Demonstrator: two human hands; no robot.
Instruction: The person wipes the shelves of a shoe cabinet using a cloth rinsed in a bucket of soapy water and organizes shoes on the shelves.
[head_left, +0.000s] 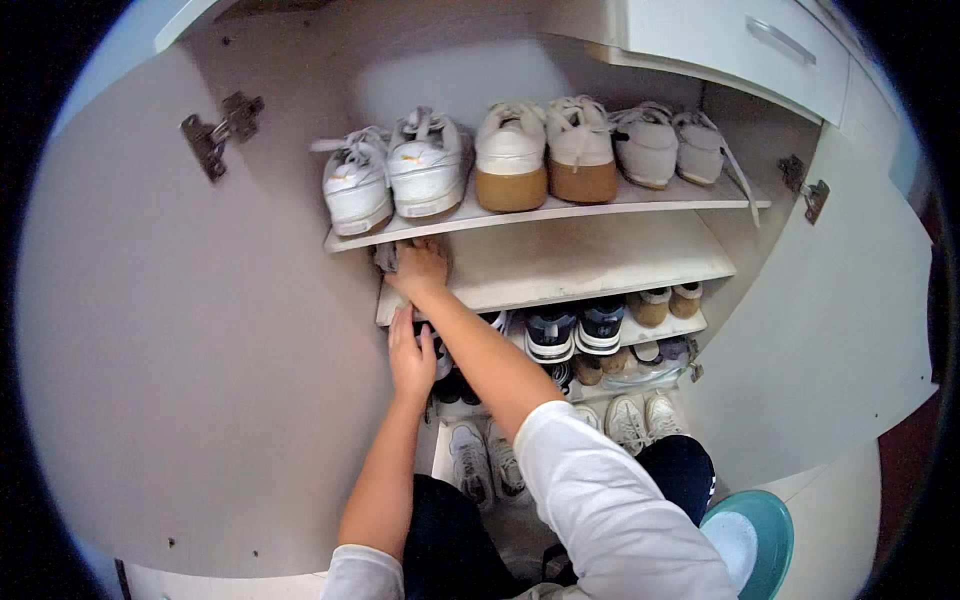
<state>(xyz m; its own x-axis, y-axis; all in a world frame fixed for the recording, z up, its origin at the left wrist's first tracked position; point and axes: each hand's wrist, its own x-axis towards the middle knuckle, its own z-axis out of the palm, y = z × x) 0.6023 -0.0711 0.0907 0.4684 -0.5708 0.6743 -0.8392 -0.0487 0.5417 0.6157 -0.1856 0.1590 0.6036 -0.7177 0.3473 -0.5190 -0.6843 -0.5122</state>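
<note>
Inside an open shoe cabinet, my right hand (421, 270) reaches across to the left end of the second shelf (570, 259), beneath the top shelf. A greyish crumpled cloth (386, 257) shows beside its fingers; the fingertips are partly hidden, and the grip is unclear. My left hand (412, 352) is lower, its fingers raised at the front left corner of that shelf. Nothing is visible in its palm. Above, white sneakers (427, 169), white shoes with tan soles (510, 161) and pale lace-up shoes (646, 146) stand in a row on the top shelf.
Lower shelves hold dark sneakers (551, 330) and brown fleece-trimmed shoes (651, 306). White sneakers (471, 457) stand at the cabinet's foot. Large doors (187, 337) stand open on both sides. A green basin (776, 525) with pale liquid sits on the floor at lower right.
</note>
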